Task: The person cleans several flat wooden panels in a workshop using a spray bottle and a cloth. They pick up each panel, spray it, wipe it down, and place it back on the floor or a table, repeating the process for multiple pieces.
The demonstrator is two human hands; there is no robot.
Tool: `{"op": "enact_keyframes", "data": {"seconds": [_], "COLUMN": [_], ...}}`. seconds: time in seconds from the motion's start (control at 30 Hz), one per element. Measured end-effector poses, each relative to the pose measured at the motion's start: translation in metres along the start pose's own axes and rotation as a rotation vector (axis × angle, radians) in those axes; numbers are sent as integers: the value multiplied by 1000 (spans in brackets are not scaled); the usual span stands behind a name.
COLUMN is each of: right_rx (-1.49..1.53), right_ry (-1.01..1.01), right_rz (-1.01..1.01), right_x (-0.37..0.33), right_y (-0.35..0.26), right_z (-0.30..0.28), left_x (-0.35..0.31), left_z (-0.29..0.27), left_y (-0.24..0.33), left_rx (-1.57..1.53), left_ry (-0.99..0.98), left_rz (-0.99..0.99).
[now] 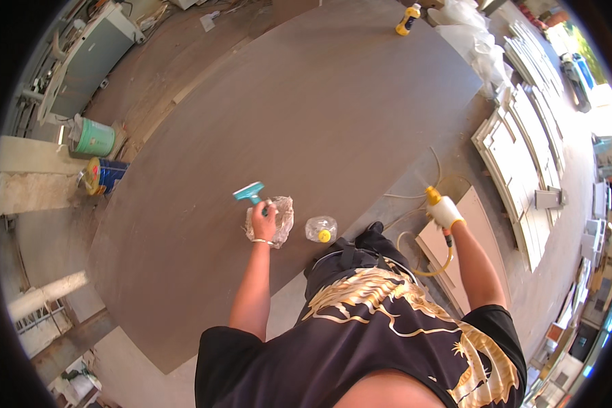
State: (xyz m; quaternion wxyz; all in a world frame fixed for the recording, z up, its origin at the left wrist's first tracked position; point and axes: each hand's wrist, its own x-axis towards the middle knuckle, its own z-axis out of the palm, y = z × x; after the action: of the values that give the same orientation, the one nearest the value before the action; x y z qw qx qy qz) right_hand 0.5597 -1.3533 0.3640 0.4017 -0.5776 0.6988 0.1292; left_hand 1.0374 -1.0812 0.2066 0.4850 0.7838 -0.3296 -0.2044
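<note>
My left hand (263, 223) is bare and closed around the handle of a teal squeegee (249, 192). Its wide head points away from me, above a large grey-brown board (251, 122). Beside and partly under this hand lies a crumpled, pale, see-through bag or cloth (283, 216); which of the two, I cannot tell. A clear plastic jug with a yellow cap (321, 230) is just to the right, near the board's edge. Off to the right, past the board, my right hand (446, 213) in a white glove grips a yellow-nozzled spray gun (433, 195). A yellowish hose (449, 257) runs from it.
A yellow bottle (408, 20) stands at the board's far end. White panels (520, 163) are stacked on the right, with plastic wrapping (486, 51) behind them. A pale board (466, 245) leans or lies beside me. Green (94, 137) and blue (110, 175) buckets stand left.
</note>
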Motion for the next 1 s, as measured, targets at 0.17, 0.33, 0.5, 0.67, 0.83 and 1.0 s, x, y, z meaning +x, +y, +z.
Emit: {"op": "enact_keyframes", "data": {"seconds": [0.17, 0.33, 0.5, 0.67, 0.83, 1.0], "right_rx": [93, 102, 241, 305, 266, 288], "right_ry": [-59, -90, 17, -1, -28, -14], "right_rz": [24, -5, 56, 118, 57, 48], "right_x": [-41, -64, -68, -70, -80, -93], "right_y": [-29, 2, 26, 19, 1, -6], "right_z": [75, 96, 95, 101, 109, 117], "left_x": [-2, 41, 99, 108, 95, 86], "left_z": [22, 16, -8, -19, -37, -46], "left_y": [-7, -29, -32, -22, -6, 11], "left_rx": [-68, 48, 277, 420, 536, 778], "left_ry": [-160, 27, 20, -3, 49, -50], "left_rz": [-309, -32, -133, -301, -218, -351]}}
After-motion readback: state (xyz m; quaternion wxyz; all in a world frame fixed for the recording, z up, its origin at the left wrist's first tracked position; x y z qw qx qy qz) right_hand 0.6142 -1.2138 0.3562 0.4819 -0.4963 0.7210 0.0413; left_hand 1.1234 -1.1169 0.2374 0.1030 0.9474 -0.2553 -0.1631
